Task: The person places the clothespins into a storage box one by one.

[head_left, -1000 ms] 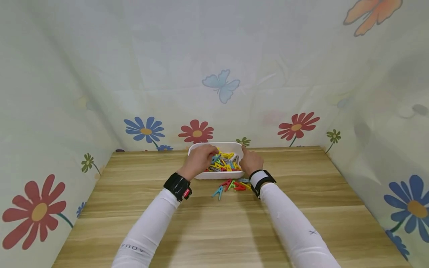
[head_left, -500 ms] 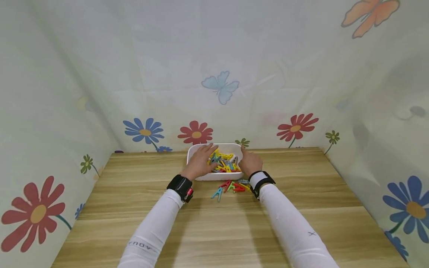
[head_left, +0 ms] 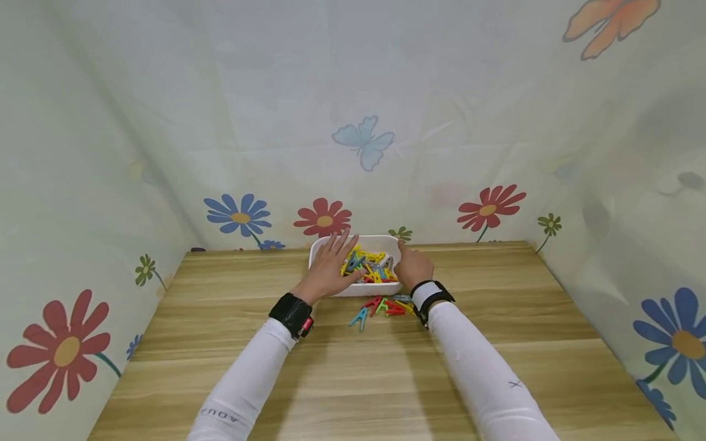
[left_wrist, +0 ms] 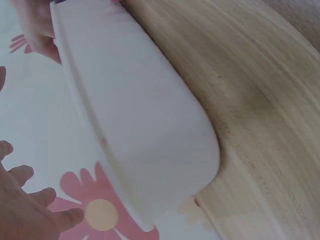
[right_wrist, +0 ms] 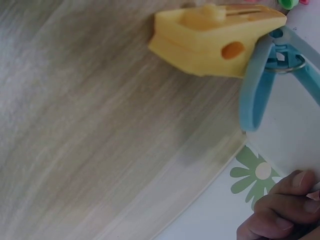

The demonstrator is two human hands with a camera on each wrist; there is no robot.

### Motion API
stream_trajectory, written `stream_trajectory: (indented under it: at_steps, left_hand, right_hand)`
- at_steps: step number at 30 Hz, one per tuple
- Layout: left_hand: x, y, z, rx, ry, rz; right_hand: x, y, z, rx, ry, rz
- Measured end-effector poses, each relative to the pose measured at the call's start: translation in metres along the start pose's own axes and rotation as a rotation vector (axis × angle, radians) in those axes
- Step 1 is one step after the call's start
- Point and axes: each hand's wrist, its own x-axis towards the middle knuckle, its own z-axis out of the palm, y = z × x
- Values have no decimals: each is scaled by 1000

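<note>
A white plastic basket (head_left: 375, 289) stands at the back of the table, holding a heap of coloured clothespins (head_left: 375, 257). Over its left part, my left hand (head_left: 328, 269) has its fingers straight and spread. The left wrist view shows these fingers above the basket's rim, with nothing held; whether the palm touches the basket is hidden. My right hand (head_left: 415, 266) grips the right end of the rim, its fingers curled in the right wrist view. In front of the basket lie loose clothespins: a light blue clothespin (head_left: 360, 318), a red clothespin (head_left: 394, 309) and several more. A yellow clothespin (right_wrist: 200, 42) appears close up.
The wooden table (head_left: 353, 380) extends toward me and to both sides. Behind the basket rises a pale curtain (head_left: 276, 122) printed with flowers and butterflies. Similar cloth hangs left and right of the table.
My left hand was bent into the basket at the clothespins; its fingers have since straightened and spread while it shifted slightly left. The right hand stays on the rim.
</note>
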Motion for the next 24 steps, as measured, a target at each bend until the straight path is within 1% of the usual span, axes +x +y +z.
stream_trajectory:
  at_steps: [5, 8, 10, 13, 18, 21, 24]
  left_hand:
    - [-8, 13, -10, 32, 49, 63]
    - [-15, 22, -16, 93, 82, 119]
    - [-21, 29, -19, 124, 89, 154]
    - [-31, 38, -21, 158, 68, 196]
    - [-45, 52, -20, 161, 22, 261]
    - [-55, 57, -16, 178, 2, 313]
    - [-66, 58, -7, 200, -52, 336]
  right_hand:
    - [0, 0, -2, -9, 3, 1]
    - [0, -1, -3, -7, 4, -2]
    - [0, -1, -3, -9, 6, -6]
    - [0, 0, -1, -13, 13, -16]
    - [-1, 1, -1, -8, 36, -22]
    - [-1, 1, -1, 1, 49, -24]
    - [-2, 2, 1, -3, 61, -31]
